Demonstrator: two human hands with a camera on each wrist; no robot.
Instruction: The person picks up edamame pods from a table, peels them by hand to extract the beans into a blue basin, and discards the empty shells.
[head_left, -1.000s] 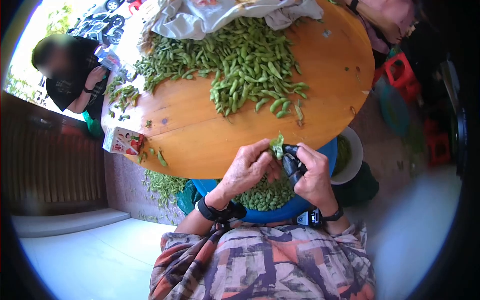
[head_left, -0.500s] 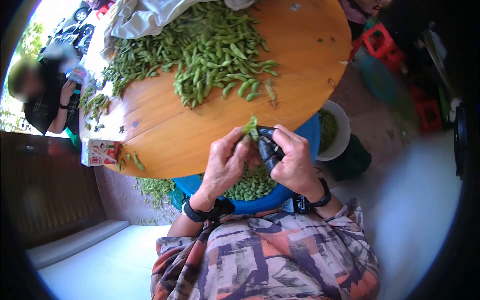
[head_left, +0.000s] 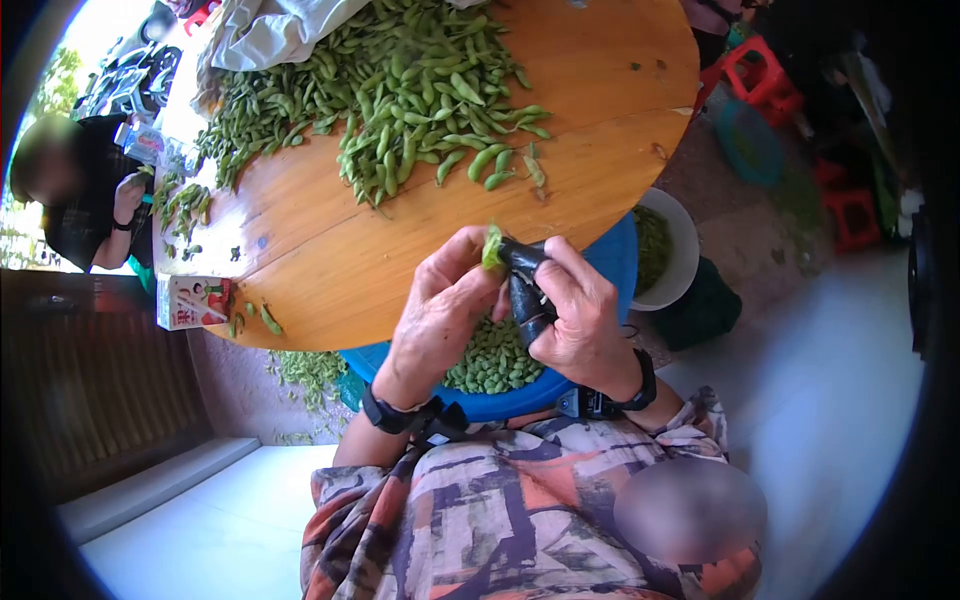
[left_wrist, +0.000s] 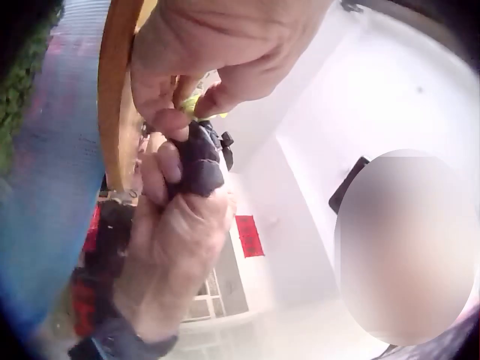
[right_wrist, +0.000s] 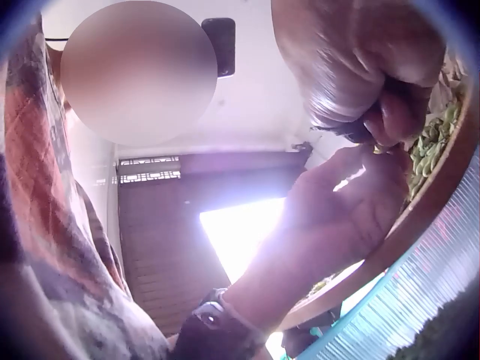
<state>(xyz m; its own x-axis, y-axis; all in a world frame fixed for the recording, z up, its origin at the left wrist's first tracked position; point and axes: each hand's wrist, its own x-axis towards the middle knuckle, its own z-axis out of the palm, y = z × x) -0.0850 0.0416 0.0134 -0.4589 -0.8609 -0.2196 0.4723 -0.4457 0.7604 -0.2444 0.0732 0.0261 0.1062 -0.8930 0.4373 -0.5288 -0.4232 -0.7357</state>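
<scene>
Left hand point(head_left: 433, 312) pinches the pod point(head_left: 491, 248) near the table point(head_left: 325, 275) edge. Right hand point(head_left: 583, 325) brings its black finger covers point(head_left: 528, 303) to the pod; can't tell if they grip it. Best guess: left keeps one end firm, covers squeeze right beside it, both low over the blue tub point(head_left: 485, 406) so beans point(head_left: 497, 362) land inside.

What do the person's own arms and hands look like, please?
Loose sleeves patterned in pale, dark and orange patches leave the forearms bare. Black straps carrying small devices circle both wrists. The left hand is uncovered; the right hand has black coverings on some fingers.
</scene>
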